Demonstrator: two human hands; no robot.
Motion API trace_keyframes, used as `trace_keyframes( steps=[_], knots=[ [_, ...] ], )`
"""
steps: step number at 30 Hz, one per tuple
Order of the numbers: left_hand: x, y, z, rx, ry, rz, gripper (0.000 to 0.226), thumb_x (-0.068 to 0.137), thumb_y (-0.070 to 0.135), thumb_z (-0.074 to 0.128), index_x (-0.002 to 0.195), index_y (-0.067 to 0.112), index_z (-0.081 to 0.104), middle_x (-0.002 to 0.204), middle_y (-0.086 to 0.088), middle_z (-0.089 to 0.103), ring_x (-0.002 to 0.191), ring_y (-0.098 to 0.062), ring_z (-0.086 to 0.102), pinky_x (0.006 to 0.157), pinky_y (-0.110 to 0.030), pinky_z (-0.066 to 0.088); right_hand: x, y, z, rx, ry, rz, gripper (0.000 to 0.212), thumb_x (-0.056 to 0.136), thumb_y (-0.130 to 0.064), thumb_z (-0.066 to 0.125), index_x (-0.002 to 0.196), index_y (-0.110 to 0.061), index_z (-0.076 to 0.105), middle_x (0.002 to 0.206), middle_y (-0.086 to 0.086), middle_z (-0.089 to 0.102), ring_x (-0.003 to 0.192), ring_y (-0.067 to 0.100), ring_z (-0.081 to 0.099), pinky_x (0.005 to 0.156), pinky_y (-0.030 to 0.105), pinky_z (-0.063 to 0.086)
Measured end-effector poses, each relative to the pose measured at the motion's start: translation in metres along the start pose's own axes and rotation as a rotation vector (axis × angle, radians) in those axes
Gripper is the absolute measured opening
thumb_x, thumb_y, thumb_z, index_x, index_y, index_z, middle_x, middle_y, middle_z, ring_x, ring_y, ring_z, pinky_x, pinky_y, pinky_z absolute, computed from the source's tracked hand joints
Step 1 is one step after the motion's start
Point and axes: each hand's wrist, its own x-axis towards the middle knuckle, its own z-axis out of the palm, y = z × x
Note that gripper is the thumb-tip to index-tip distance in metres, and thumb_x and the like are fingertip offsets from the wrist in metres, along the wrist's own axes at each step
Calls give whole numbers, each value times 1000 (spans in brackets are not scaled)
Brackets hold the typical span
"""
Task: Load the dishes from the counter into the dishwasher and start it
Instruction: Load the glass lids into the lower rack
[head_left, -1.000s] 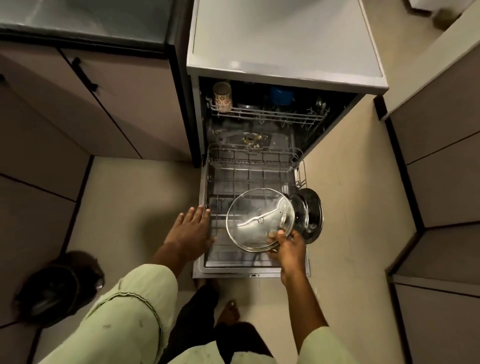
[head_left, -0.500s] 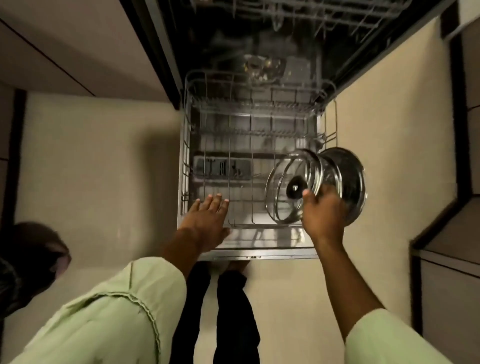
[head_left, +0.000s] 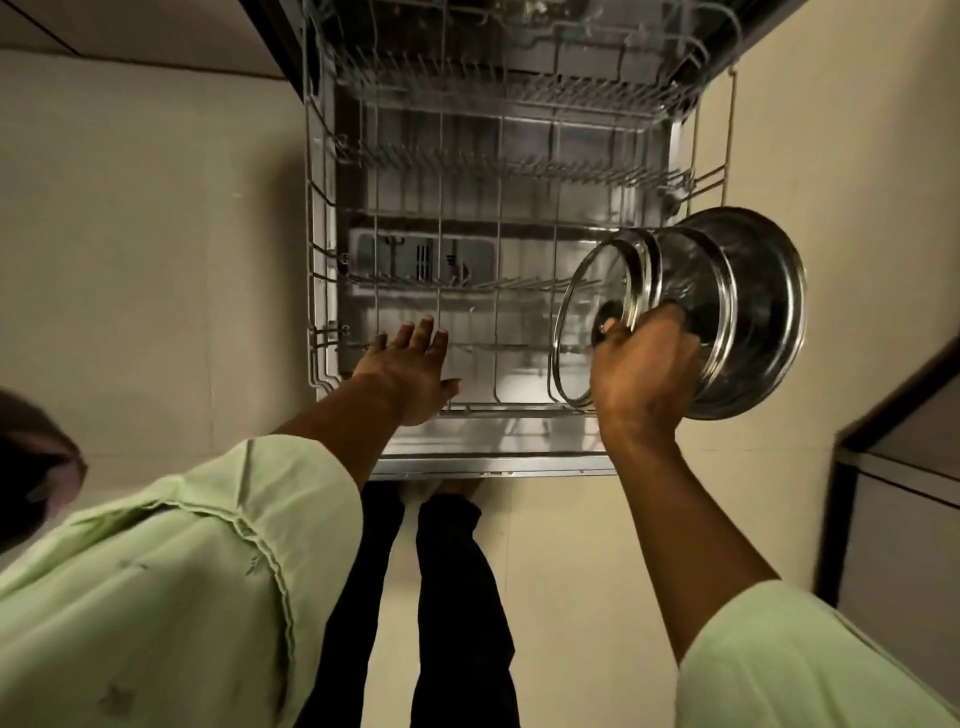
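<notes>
Fingers (head_left: 670, 325) of right hand (head_left: 644, 374) curled, clamping glass lid (head_left: 582, 312) and steel lid (head_left: 758, 312) upright over right edge of lower rack (head_left: 311, 260); left hand (head_left: 410, 374) spread flat. Stiff, slick, breakable: best gripped at rims.

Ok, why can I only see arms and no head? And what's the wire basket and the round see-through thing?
The camera sits on the person's head and looks down, so you see only arms and legs. The wire basket is the dishwasher's bottom rack, pulled out over the open door. The left hand is open at the rack's front. The right hand grips a glass pot lid, on edge beside a shiny steel lid at the rack's right side.
</notes>
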Motion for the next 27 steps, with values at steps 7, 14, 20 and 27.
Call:
trace_keyframes(
  steps=[7,14,20,27],
  knots=[
    [16,6,12,-2,-40,12,78,102,59,26,158,16,-7,164,-8,-18,152,-27,-8,123,-47,1,9,-7,10,39,92,-45,28,93,-26,65,109,-3,63,105,18,70,97,34,68,81,42,57],
    [23,6,22,-34,-67,12,82,100,61,28,158,16,-7,165,-8,-14,153,-27,-8,123,-49,0,9,-3,12,39,109,-77,30,91,-26,69,108,-2,64,103,17,70,96,33,68,78,37,54],
    [25,3,23,-23,-83,4,80,101,61,27,158,17,-8,164,-8,-17,152,-26,-9,123,-49,0,2,4,13,86,116,-95,29,91,-25,68,108,-3,62,103,15,70,95,32,68,81,37,54],
    [30,6,18,5,-77,33,80,101,59,28,158,14,-6,165,-10,-13,153,-28,-5,124,-45,3,5,0,14,60,107,-96,27,92,-25,68,108,-4,63,103,15,70,97,31,68,79,34,52]
  ],
)
